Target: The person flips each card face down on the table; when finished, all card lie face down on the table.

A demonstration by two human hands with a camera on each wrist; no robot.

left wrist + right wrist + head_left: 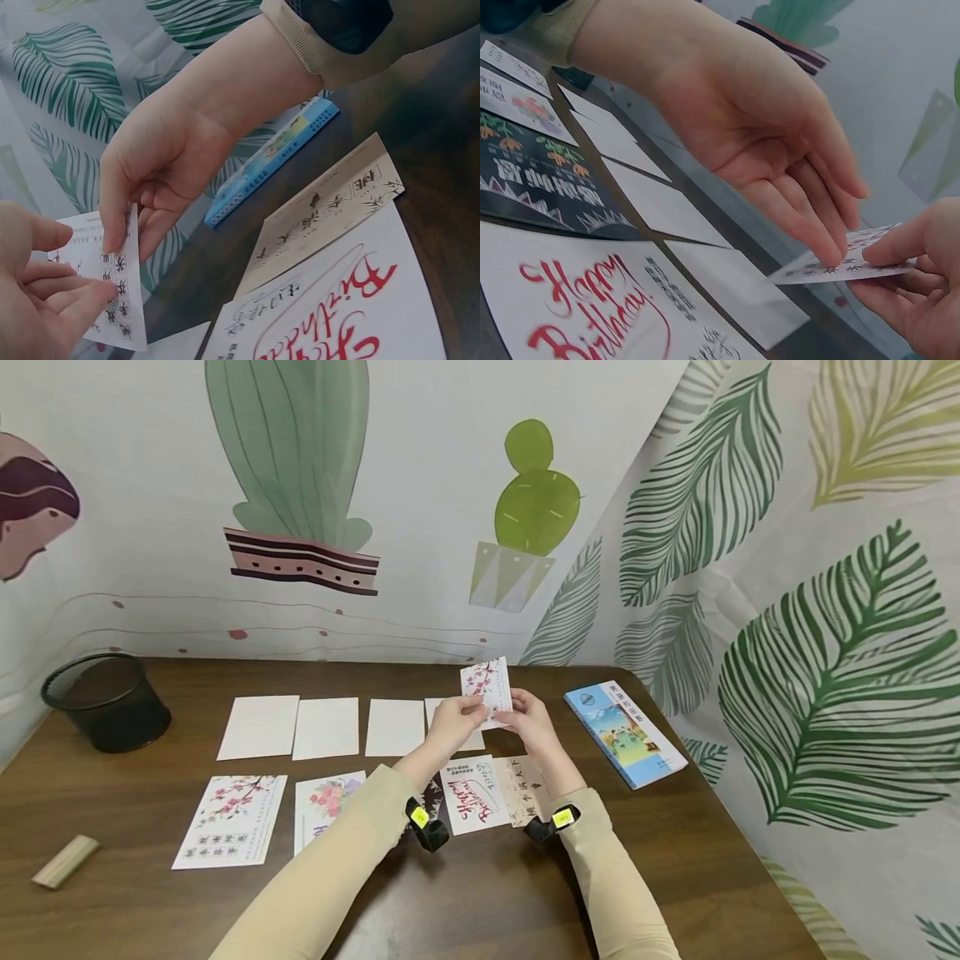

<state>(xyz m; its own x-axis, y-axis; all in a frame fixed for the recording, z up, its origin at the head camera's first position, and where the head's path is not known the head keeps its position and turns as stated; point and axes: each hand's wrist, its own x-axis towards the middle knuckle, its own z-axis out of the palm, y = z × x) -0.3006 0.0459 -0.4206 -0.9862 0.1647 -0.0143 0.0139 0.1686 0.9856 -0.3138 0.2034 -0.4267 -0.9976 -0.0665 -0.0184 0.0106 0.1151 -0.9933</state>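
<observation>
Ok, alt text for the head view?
The right hand pinches a blossom card above a brown table, the left hand at its left edge. White cards and printed cards lie in rows, a blue book right, a black mesh basket left.

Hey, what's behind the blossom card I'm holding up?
In the head view, a white card shows partly past the blossom card, with brown table and patterned wall beyond. The blossom card and your left hand cover the rest, so any marks there can't be seen.

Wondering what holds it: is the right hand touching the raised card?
Touching; the right wrist view shows the right hand pinching the raised card, thumb on top.
</observation>
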